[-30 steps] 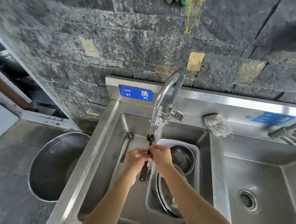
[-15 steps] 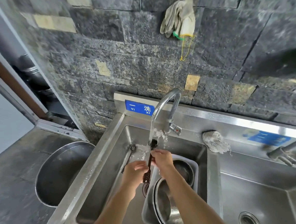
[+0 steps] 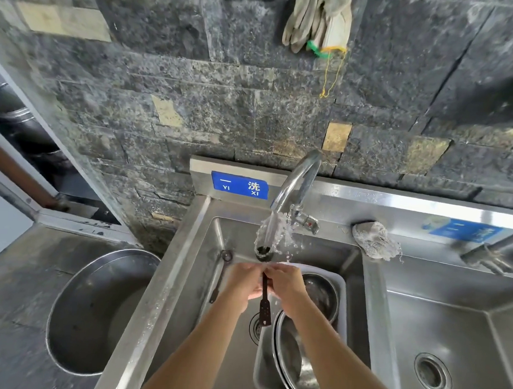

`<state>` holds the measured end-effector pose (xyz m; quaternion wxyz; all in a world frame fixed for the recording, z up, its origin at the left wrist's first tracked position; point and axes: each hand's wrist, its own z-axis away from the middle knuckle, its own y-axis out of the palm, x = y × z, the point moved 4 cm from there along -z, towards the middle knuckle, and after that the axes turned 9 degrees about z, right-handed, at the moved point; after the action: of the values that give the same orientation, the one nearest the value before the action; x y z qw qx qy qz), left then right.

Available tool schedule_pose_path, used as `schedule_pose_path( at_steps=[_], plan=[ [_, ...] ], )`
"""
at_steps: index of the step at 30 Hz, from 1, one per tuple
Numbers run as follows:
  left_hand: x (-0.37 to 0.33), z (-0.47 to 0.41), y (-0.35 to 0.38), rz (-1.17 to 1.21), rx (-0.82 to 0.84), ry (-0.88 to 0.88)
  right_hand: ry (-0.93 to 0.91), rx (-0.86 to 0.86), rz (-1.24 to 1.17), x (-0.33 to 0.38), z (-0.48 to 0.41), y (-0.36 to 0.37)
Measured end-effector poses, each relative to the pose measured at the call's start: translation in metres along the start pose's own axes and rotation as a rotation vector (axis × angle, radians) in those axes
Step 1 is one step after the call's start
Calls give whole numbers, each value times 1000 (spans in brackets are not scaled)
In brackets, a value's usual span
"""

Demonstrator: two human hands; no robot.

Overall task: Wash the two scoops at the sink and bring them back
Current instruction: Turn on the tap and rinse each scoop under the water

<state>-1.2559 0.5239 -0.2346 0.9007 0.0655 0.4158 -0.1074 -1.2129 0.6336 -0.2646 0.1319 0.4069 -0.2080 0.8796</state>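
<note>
Over the left basin of the steel sink [image 3: 186,268], both hands meet around the handle of a dark scoop [image 3: 264,296]: the left hand [image 3: 246,284] and the right hand [image 3: 286,285] are each closed on the handle from either side, fingers touching. The scoop stands nearly upright, its small round bowl just under the stream of water falling from the curved faucet [image 3: 297,181], with spray scattering around it, and its flat perforated handle end hanging down above the basin's drain [image 3: 254,328]. The second scoop [image 3: 220,277] lies in the same basin to the left of the hands, resting against the basin's left wall with its ring-shaped head up. On the right side of this basin, directly beneath the right forearm, sits a grey plastic tub [image 3: 341,288] holding stacked steel bowls [image 3: 294,357], which crowd the space close to the hands. A crumpled rag [image 3: 374,245] lies on the sink's back ledge to the right of the faucet, and a second basin with its own drain [image 3: 432,374] lies further right. A blue label [image 3: 239,185] is fixed to the backsplash. Work gloves [image 3: 318,19] hang on the dark stone wall above. A large steel basin [image 3: 94,310] sits on the counter to the left of the sink.
</note>
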Motion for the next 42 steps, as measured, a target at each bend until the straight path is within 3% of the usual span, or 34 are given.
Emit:
schedule_pose_path(
  at_steps=[6,10,18,35,42],
  plan=[
    [2,-21,6,116,57,-52,-41,7,36,3,11,-1],
    [0,-27,5,115,34,-46,50,148,-231,4,44,-1],
    [9,-42,10,107,23,-75,85,330,-449,-26,102,3],
    [29,-59,4,130,19,-117,153,258,-439,-59,97,6],
    [3,-69,9,54,66,-26,174,184,-533,-53,73,9]
  ],
)
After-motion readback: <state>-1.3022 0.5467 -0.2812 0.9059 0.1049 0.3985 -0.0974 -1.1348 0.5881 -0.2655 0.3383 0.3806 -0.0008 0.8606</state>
